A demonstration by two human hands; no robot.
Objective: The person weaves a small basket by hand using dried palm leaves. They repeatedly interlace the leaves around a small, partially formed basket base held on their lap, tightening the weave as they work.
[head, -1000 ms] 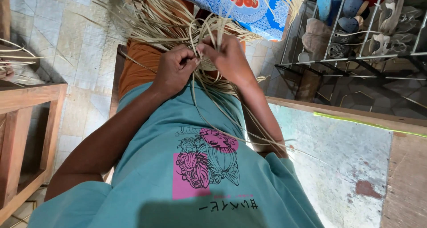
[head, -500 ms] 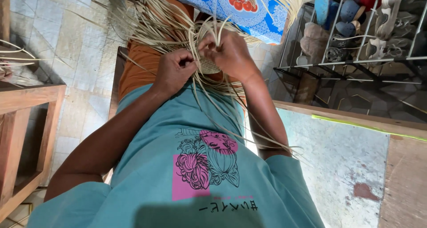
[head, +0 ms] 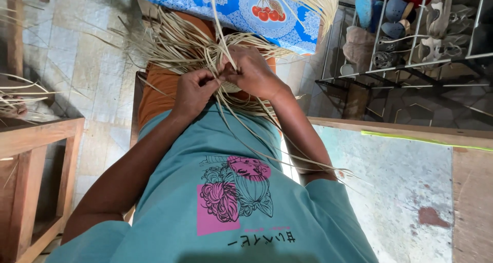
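A loose bundle of pale straw strips (head: 179,45) fans out over my lap, on my orange trousers (head: 156,86). My left hand (head: 192,91) and my right hand (head: 251,70) meet at its middle, both pinching strips where a small woven patch (head: 231,87) sits between them. Long strands trail down across my teal shirt (head: 205,155) toward my right elbow. One strip rises straight up from my right fingers.
A blue cloth with a cherry print (head: 257,6) lies ahead of my knees. A metal shoe rack (head: 411,42) with several shoes stands at the right. A wooden stool frame (head: 31,155) is at the left, more straw (head: 15,96) beside it. A worn board (head: 411,191) lies right.
Both hands have stayed together at the weave, shifting slightly while the fingers work the strips. The strands above them have swung a little.
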